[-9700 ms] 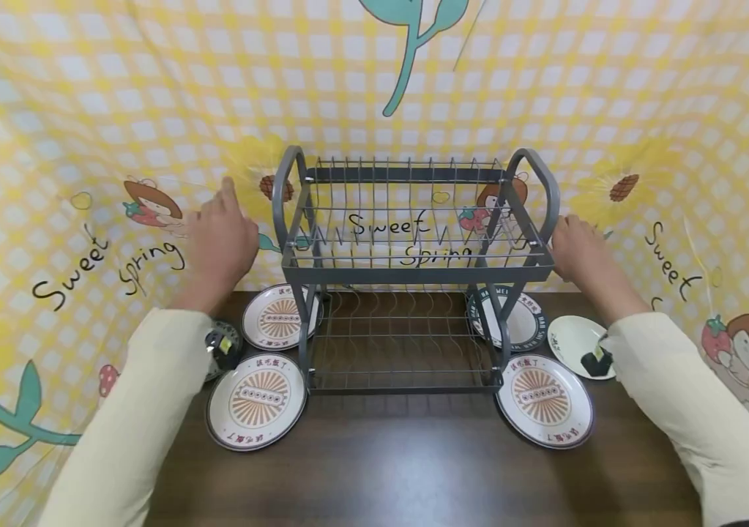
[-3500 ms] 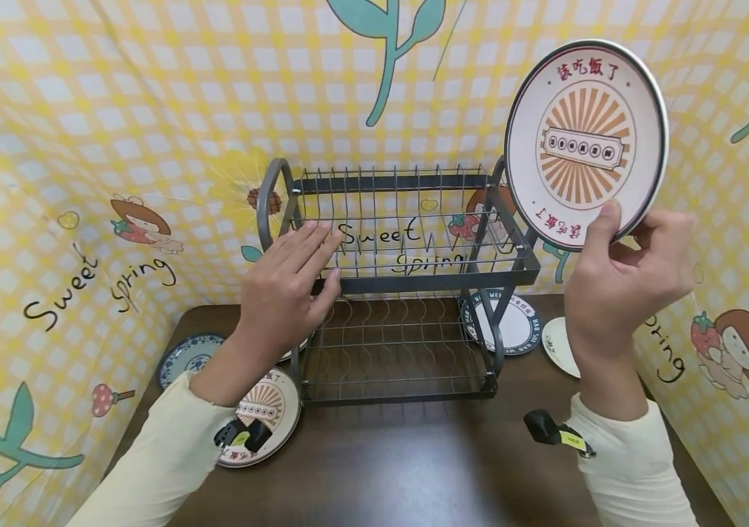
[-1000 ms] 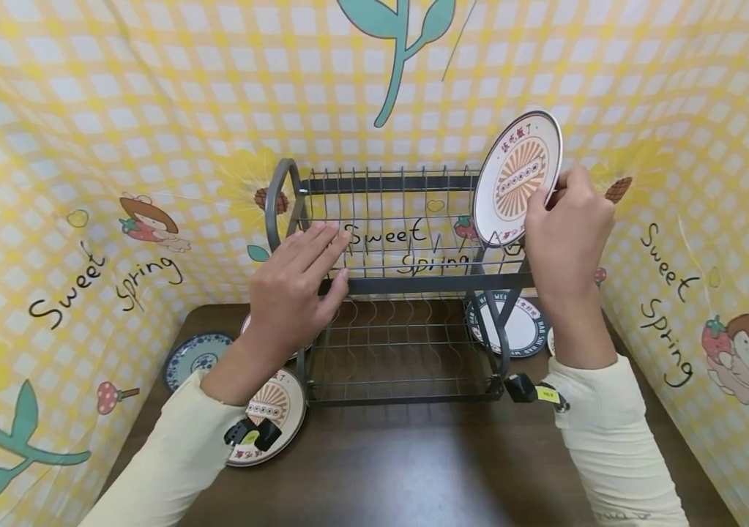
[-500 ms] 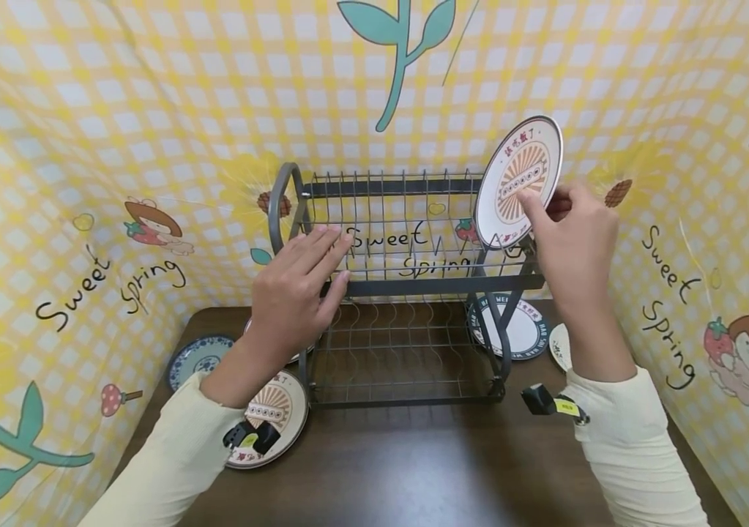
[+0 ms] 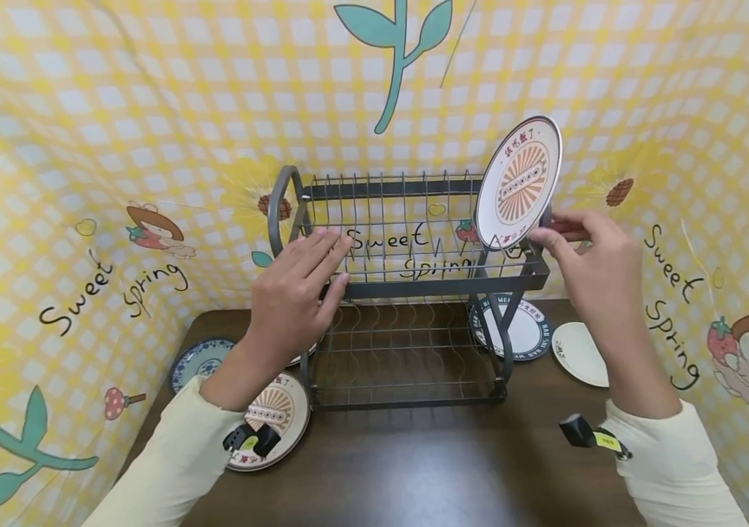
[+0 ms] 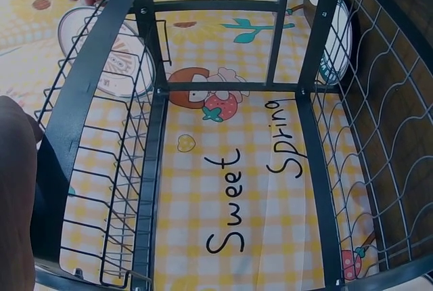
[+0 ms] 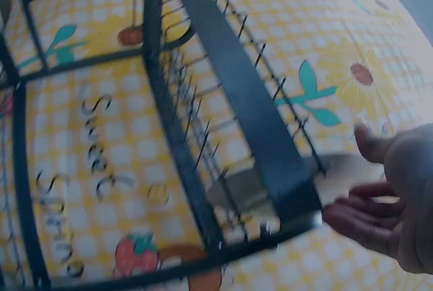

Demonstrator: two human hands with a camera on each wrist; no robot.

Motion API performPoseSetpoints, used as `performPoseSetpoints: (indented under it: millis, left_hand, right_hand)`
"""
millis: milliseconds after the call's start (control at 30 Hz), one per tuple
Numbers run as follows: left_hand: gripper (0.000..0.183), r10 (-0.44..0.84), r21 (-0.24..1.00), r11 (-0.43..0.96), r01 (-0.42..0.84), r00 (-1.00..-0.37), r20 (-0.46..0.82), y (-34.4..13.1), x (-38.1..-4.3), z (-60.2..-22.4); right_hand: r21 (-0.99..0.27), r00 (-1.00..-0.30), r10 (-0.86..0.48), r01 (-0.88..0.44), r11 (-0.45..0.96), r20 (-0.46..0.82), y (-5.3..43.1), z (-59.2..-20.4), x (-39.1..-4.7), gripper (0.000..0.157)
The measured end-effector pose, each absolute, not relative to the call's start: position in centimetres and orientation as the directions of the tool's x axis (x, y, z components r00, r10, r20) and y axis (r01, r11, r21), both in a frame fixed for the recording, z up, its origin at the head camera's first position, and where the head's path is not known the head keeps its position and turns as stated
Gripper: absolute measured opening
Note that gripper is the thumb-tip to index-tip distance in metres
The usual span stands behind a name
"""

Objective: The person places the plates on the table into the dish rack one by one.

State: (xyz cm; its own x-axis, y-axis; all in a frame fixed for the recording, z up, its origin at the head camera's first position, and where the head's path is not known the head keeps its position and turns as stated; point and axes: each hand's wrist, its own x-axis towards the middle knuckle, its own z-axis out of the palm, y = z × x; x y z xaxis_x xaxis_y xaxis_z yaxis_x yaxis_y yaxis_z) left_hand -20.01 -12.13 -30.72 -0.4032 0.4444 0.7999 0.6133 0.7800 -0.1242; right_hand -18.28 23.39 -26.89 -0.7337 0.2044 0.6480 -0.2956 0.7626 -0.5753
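A white plate with an orange sunburst print [image 5: 522, 179] stands tilted in the right end of the upper tier of a dark grey two-tier dish rack [image 5: 440, 284]. My right hand [image 5: 601, 271] is just right of the plate's lower edge, at the rack's right end, thumb and fingers parted with nothing between them. In the right wrist view its fingers [image 7: 365, 216] lie beside the rack's front corner. My left hand [image 5: 295, 282] rests on the left front of the upper tier, fingers straight over the wires.
Another sunburst plate [image 5: 285, 417] and a blue-patterned plate [image 5: 192, 362] lie left of the rack, one more partly hidden behind the left hand. At right lie a dark-rimmed plate [image 5: 526, 329] and a cream plate [image 5: 581, 355]. Patterned cloth [image 5: 150, 110] encloses the brown table [image 5: 414, 461].
My right hand brought the sunburst plate over into the rack's upper right end, then let go and drew back down and right. The left hand stays on the rack.
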Motion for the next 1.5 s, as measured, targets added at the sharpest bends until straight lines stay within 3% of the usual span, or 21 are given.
performPoseSetpoints:
  millis: [233,367,600,833,967,1067,1133,1233,1400,1500]
  left_hand:
    - [0.041,0.445,-0.132,0.776,0.617,-0.388,0.807,-12.4,-20.0,-30.8]
    - [0.042,0.448,-0.137,0.772,0.621,-0.378,0.810,-12.3,-20.1,-30.8]
    - [0.043,0.455,-0.134,0.767,0.627,-0.386,0.802,-12.1,-20.1,-30.9]
    - [0.048,0.541,-0.164,0.757,0.632,-0.466,0.700,-12.3,-18.4,-29.8]
    - [0.044,0.534,-0.145,0.715,0.684,-0.400,0.745,-12.5,-16.1,-28.8]
    - [0.037,0.440,-0.100,0.705,0.702,-0.323,0.838,-13.1,-14.3,-28.6]
    - [0.033,0.363,-0.057,0.722,0.689,-0.308,0.879,-14.3,-13.3,-29.0]
    - [0.032,0.267,0.049,0.777,0.628,-0.399,0.877,-17.1,-12.4,-30.6]
    - [0.033,0.142,0.167,0.912,0.374,-0.673,0.726,-22.7,-11.6,-34.5]
    - [0.035,0.053,0.214,0.954,0.208,-0.825,0.562,-25.1,-11.1,-37.3]
  right_hand:
    - [-0.280,-0.652,-0.139,-0.496,0.822,0.745,25.2,-29.6,-17.7,0.051]
    - [-0.197,-0.606,-0.244,-0.568,0.799,0.757,25.7,-31.1,-17.7,0.044]
    - [-0.186,-0.489,-0.208,-0.640,0.745,0.847,25.5,-32.3,-17.9,0.030]
    - [-0.191,-0.440,-0.148,-0.635,0.749,0.886,25.0,-32.8,-18.1,0.027]
    - [-0.201,-0.430,-0.128,-0.638,0.743,0.894,25.1,-33.0,-18.2,0.027]
    - [-0.203,-0.423,-0.124,-0.645,0.737,0.898,25.0,-33.0,-18.3,0.027]
    - [-0.196,-0.418,-0.129,-0.649,0.735,0.899,24.9,-33.0,-18.3,0.027]
    - [-0.190,-0.412,-0.135,-0.656,0.730,0.901,24.7,-33.0,-18.4,0.025]
    - [-0.209,-0.414,-0.120,-0.664,0.718,0.902,24.5,-33.0,-18.3,0.024]
    - [-0.231,-0.422,-0.102,-0.663,0.712,0.901,24.5,-33.0,-18.2,0.023]
